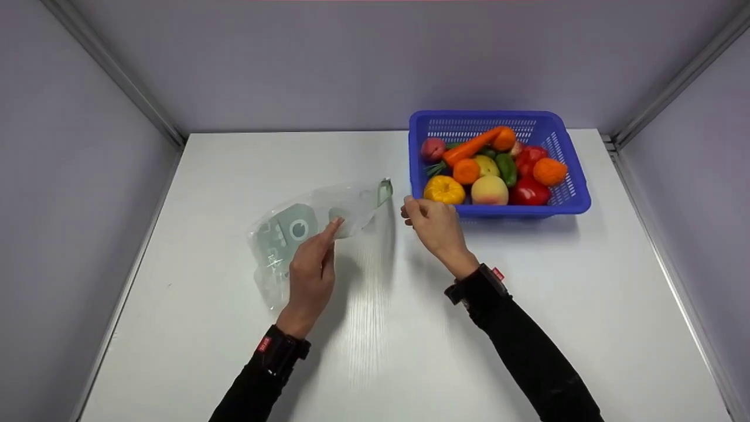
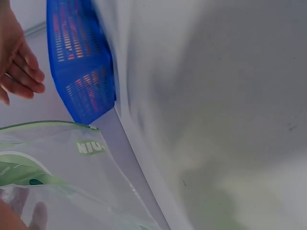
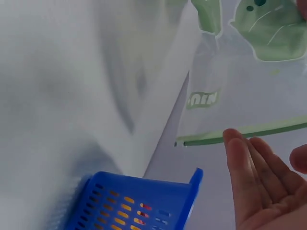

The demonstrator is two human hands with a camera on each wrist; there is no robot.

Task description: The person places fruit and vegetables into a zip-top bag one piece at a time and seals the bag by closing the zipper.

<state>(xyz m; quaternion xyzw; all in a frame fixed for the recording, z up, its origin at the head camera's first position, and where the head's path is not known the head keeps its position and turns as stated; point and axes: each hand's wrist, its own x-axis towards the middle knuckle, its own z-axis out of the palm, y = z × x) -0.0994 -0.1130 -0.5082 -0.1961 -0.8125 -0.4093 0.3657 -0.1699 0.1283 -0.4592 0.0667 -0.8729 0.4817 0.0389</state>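
My left hand (image 1: 310, 278) holds a clear plastic zip bag (image 1: 299, 220) with pale green print, lifted above the table left of centre. In the left wrist view, part of that hand (image 2: 37, 218) shows through the clear film of the bag (image 2: 105, 167). The bag's green zip edge (image 1: 384, 192) faces right, toward my right hand (image 1: 436, 225). That hand holds nothing and is at the front left corner of the blue basket in the head view. Its fingers (image 3: 268, 177) are loosely extended close to the zip edge in the right wrist view, thumb apart.
A blue plastic basket (image 1: 498, 210) stands at the back right of the white table (image 1: 375, 363). It holds a carrot (image 1: 471, 149), a yellow pumpkin (image 1: 444, 190), a peach (image 1: 489, 190), a green pepper (image 1: 505, 168) and several other fruits and vegetables. Grey panels enclose the table.
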